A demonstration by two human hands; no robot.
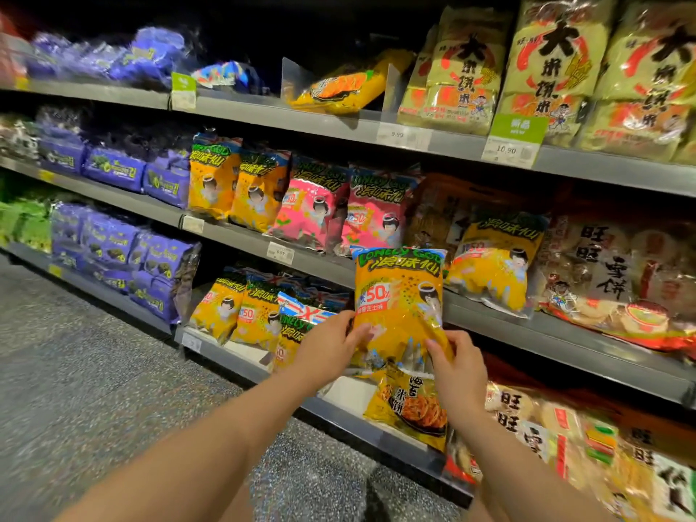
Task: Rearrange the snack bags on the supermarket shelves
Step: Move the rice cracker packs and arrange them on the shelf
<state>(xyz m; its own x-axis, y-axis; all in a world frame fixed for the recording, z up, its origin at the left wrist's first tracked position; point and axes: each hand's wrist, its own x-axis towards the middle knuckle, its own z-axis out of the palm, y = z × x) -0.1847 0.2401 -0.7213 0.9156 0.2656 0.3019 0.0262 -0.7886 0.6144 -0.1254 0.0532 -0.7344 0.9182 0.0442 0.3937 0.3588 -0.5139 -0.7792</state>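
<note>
So the yellow bag (399, 307) is being held upright in the air in front of the shelves, its top edge overlapping the lip of the middle shelf (565, 333). Both hands are holding it by the bottom. The left hand (327, 348) is gripping the lower left edge with fingers curled behind and thumb on the front. The right hand (457, 371) is pinching the lower right corner the same way.

Right below the hands, a cracker bag (414, 408) is lying on the bottom shelf (339, 412), tilted. To the left of it, three more bags of the same brand (241, 314) are standing in a row, with a blue-topped one (301, 310) leaning in front of them.

On the middle shelf, just right of the held bag, a twin bag (493, 265) is leaning forward over the shelf edge. Behind and to the left, two pink bags (339, 209) are standing side by side, then two orange bags (237, 182) further left, then purple bags (113, 167). More purple packs (150, 265) are sitting on the bottom shelf at the left.

Up on the top shelf (301, 122), big pale rice cracker bags (557, 69) are filling the right side, and one flat bag (346, 88) is lying between clear dividers (293, 77). A green tag (518, 128) is hanging off that shelf's edge above a price label reading 10.90. The speckled floor (94, 371) is showing at the lower left.
</note>
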